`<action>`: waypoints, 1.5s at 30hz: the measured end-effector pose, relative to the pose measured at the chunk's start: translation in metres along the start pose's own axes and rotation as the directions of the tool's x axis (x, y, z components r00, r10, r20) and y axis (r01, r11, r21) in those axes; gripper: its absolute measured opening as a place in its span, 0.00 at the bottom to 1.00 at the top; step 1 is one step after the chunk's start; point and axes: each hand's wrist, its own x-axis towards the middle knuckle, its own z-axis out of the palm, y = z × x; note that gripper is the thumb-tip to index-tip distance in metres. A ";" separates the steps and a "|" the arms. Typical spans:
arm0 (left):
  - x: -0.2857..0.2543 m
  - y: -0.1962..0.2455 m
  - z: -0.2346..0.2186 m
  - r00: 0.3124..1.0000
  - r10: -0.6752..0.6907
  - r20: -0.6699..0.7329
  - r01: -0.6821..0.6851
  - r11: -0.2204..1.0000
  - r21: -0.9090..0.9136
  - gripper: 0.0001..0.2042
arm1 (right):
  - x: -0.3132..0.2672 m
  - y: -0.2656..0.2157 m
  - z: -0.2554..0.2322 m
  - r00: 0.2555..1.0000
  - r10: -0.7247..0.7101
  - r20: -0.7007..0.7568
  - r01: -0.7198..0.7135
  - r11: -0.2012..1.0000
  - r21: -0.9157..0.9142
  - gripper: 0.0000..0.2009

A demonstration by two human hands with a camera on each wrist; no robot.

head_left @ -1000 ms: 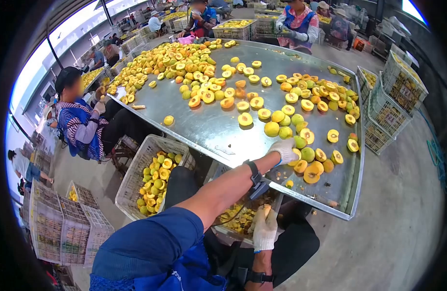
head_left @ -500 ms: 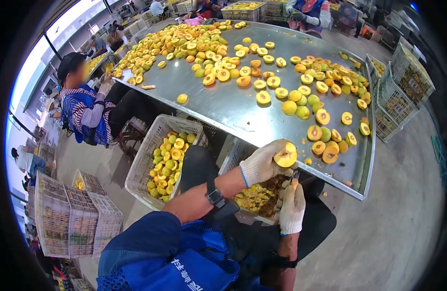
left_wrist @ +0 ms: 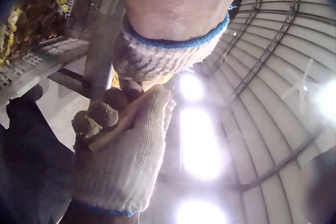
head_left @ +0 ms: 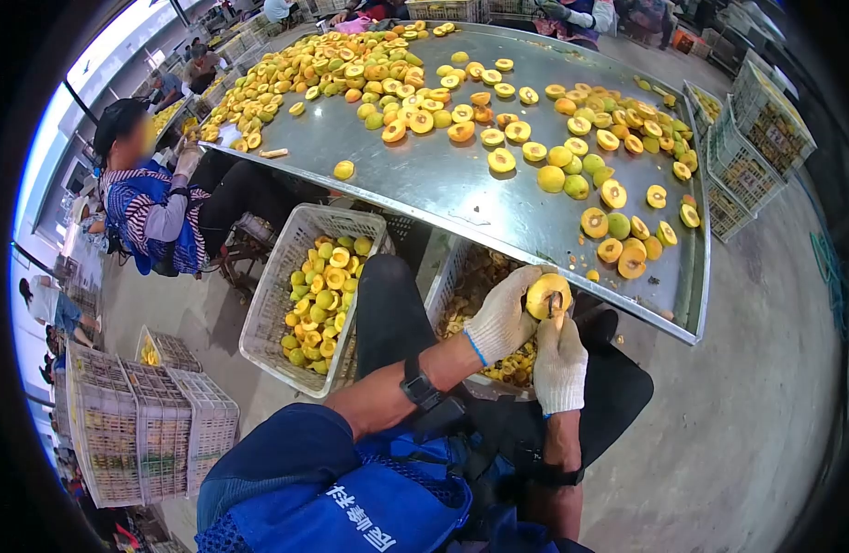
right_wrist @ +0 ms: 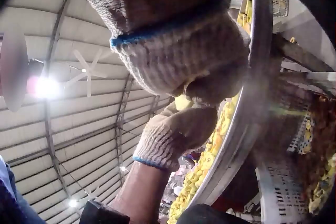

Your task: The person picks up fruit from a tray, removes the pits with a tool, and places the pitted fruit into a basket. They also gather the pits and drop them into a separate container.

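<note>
My gloved left hand grips a yellow fruit half, cut face up, above the table's front edge. Just beside it, my gloved right hand has its fingers curled around a small tool, whose dark tip touches the middle of the cut face. In the left wrist view, the right hand wraps a pale handle below the left hand. The right wrist view has both gloves close together, the left hand under the right hand, with the tool mostly hidden.
Many fruit halves lie on the metal table. Beneath its front edge stands a crate of scraps; left of it, another crate holds fruit halves. A seated person works at the left. Stacked crates stand right.
My left hand has come back from the fruit on the table with a half and met the tool. The right hand has risen towards it. The head view has shifted.
</note>
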 end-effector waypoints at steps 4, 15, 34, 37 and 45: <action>0.004 0.014 0.002 0.904 -0.419 0.082 0.258 0.384 -0.886 0.17 | -0.002 -0.001 0.011 0.998 -0.065 -0.020 0.066 0.995 0.074 0.14; 0.005 0.032 0.001 0.852 -0.504 0.145 0.331 0.303 -0.894 0.20 | -0.004 0.002 0.020 0.995 -0.098 -0.035 0.096 0.994 -0.056 0.16; 0.006 0.063 0.001 0.842 -0.534 0.076 0.388 0.502 -0.773 0.23 | -0.008 -0.006 0.010 0.993 -0.068 0.100 0.078 0.992 -0.097 0.13; 0.004 0.059 0.001 0.836 -0.547 0.047 0.403 0.552 -0.730 0.22 | -0.009 -0.001 0.011 0.986 -0.121 0.114 0.123 0.992 -0.009 0.14; 0.003 0.057 -0.006 0.873 -0.484 0.063 0.387 0.608 -0.693 0.21 | -0.012 0.006 0.012 0.977 -0.092 0.194 0.066 0.988 0.137 0.16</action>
